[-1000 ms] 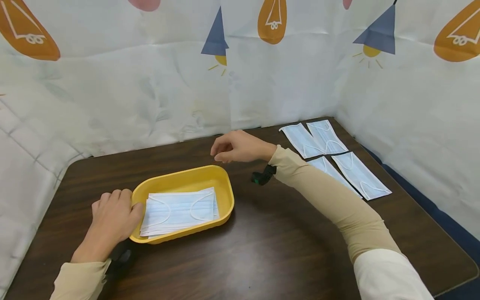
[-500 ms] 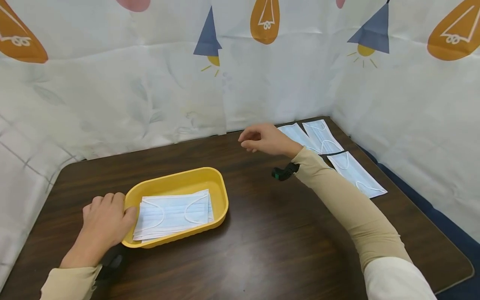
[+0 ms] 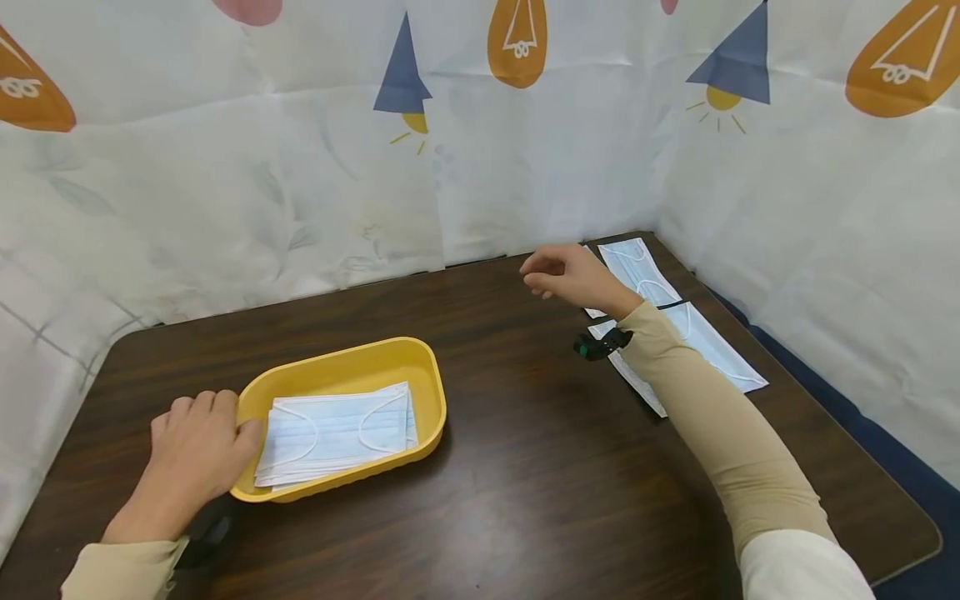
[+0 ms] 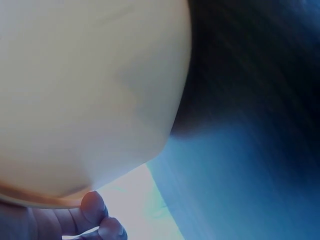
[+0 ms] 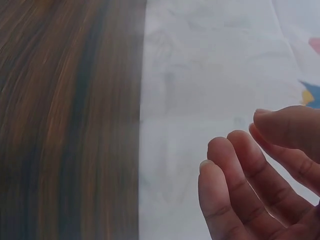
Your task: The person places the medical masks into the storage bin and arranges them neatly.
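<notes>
The left hand [image 3: 193,450] is pinching the left rim of the tray [image 3: 429,392], where stacked masks [image 3: 337,433] are lying. The right hand [image 3: 576,277] is hovering over the far table [image 3: 480,308], its fingers curving loosely and pinching nothing. Loose masks [image 3: 712,346] are lying at far right, partly under the right sleeve [image 3: 723,433]. If this sleeve is hanging too low, it may be dragging them; uneven pulling by the left hand may be tilting the tray.

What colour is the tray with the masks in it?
Yellow. The head view shows the tray best; it looks paler from the left wrist.
</notes>
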Tool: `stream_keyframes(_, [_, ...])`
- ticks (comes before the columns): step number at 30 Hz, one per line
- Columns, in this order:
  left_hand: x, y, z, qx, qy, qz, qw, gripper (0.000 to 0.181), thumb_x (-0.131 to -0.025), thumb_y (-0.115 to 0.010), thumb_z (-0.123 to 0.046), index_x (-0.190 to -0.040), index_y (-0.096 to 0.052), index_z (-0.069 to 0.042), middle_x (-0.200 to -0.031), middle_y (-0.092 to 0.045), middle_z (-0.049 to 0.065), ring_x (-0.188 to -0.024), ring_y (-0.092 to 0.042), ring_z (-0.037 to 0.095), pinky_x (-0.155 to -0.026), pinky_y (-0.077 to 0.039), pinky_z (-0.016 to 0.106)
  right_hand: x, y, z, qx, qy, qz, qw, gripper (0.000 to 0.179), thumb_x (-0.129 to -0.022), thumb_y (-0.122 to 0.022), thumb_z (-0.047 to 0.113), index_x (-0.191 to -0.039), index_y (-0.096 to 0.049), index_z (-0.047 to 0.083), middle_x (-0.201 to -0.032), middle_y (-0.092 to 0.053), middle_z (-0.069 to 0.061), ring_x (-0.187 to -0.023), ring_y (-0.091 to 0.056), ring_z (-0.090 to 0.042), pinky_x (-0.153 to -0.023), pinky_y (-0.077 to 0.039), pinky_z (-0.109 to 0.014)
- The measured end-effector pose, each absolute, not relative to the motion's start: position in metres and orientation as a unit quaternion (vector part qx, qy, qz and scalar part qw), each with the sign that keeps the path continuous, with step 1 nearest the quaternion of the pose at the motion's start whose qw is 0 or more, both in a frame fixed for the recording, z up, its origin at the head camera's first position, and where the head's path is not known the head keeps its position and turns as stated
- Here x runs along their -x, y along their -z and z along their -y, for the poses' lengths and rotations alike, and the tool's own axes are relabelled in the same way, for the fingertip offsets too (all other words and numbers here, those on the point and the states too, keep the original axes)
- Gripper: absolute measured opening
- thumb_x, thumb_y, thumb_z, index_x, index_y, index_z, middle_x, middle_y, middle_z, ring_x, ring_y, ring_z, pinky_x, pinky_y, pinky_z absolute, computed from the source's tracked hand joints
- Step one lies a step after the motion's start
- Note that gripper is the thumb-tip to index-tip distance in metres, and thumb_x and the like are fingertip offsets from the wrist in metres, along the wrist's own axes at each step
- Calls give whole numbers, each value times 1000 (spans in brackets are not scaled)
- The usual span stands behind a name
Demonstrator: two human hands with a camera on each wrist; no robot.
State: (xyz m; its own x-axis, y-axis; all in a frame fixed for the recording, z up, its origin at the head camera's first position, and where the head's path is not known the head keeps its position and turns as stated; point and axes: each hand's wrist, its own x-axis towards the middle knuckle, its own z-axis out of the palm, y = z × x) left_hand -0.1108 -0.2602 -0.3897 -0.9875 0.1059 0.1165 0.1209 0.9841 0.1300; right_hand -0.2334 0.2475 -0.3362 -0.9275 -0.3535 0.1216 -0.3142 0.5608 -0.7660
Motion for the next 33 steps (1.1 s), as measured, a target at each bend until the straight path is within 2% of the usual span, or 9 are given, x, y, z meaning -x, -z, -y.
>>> stream_keyframes(4, [111, 391, 261, 60, 68, 994, 64, 40, -95, -45, -26, -101, -58, 11, -90, -58, 27, -82, -44, 44, -70, -33, 58, 232, 342, -264, 176, 427, -887, 11, 21, -100, -67, 25, -117, -73, 14, -111, -76, -11, -89, -74, -17, -88, -60, -50])
stream_keyframes(11, [110, 392, 261, 57, 66, 995, 55, 37, -95, -43, -25, -96, -57, 9, -83, -56, 22, -80, -44, 44, -69, -32, 57, 229, 350, -288, 156, 413, -897, -14, 22, -99, -67, 24, -116, -73, 12, -110, -76, -16, -90, -74, -34, -86, -57, -39])
stream_keyframes(15, [110, 391, 261, 58, 67, 995, 54, 37, -96, -43, -25, -95, -58, 9, -82, -55, 21, -80, -44, 43, -68, -32, 56, 227, 355, -300, 135, 404, -904, -26, 24, -99, -67, 24, -118, -73, 11, -109, -76, -13, -90, -74, -37, -84, -54, -37])
stream_keyframes(21, [111, 392, 260, 60, 64, 994, 58, 39, -96, -44, -26, -98, -58, 10, -86, -57, 26, -82, -46, 47, -67, -33, 57, 224, 365, -319, 103, 428, -897, -27, 24, -98, -67, 24, -118, -72, 11, -113, -75, -14, -92, -73, -33, -88, -57, -49])
stream_keyframes(28, [112, 393, 261, 57, 58, 995, 54, 41, -96, -44, -27, -101, -57, 12, -88, -57, 27, -83, -45, 46, -70, -33, 60, 217, 372, -337, 86, 397, -913, -43, 27, -99, -68, 28, -120, -72, 12, -118, -75, -12, -90, -75, -33, -81, -55, -32])
stream_keyframes(33, [113, 393, 259, 58, 57, 995, 54, 41, -97, -44, -28, -101, -57, 11, -87, -57, 26, -84, -45, 47, -70, -33, 59, 213, 377, -349, 60, 373, -925, -36, 30, -99, -68, 28, -122, -71, 10, -119, -75, -13, -99, -75, -30, -82, -53, -32])
